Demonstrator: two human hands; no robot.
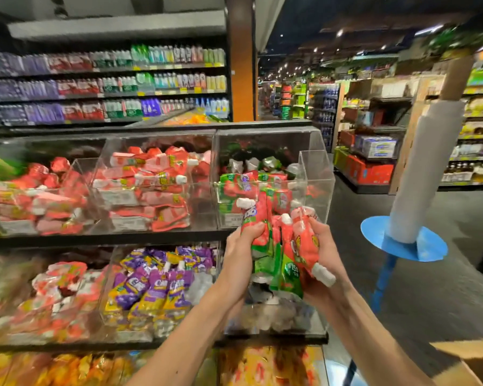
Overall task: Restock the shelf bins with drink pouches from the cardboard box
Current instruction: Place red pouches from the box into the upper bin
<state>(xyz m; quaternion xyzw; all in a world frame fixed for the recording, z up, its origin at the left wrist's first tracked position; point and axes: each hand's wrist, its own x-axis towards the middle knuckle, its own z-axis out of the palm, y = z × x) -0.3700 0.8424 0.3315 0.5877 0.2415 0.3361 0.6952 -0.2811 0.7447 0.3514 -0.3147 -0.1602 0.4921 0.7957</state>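
While both hands hold a bunch of pouches up in front of a shop shelf unit, the view runs left to right as follows.

Far left, top row: a blurred pile of red-and-pink spouted drink pouches w/ white caps.

Next right, a clear acrylic middle bin holds more of the same red-and-pink sort, stacked roughly flat. In the row below it, purple-and-yellow spouted pouches stand upright in another clear bin.

Centre-right, top row: the clear acrylic end bin holds red-and-green binned pouches w/ white caps.

Directly in front of that end bin's lower front, approx. level w/ the shelf edge, is the red-and-green held bunch of drink pouches, outside the bin.

The left hand has its fingers curled round one pouch, cap pointing up.

The right hand grips the other pouches in the bunch; one cap sticks out below the palm.

Further right, a white pole on a blue round disc stands on the dark floor.

Bottom right corner: part of a brown cardboard box; its contents can't be seen.
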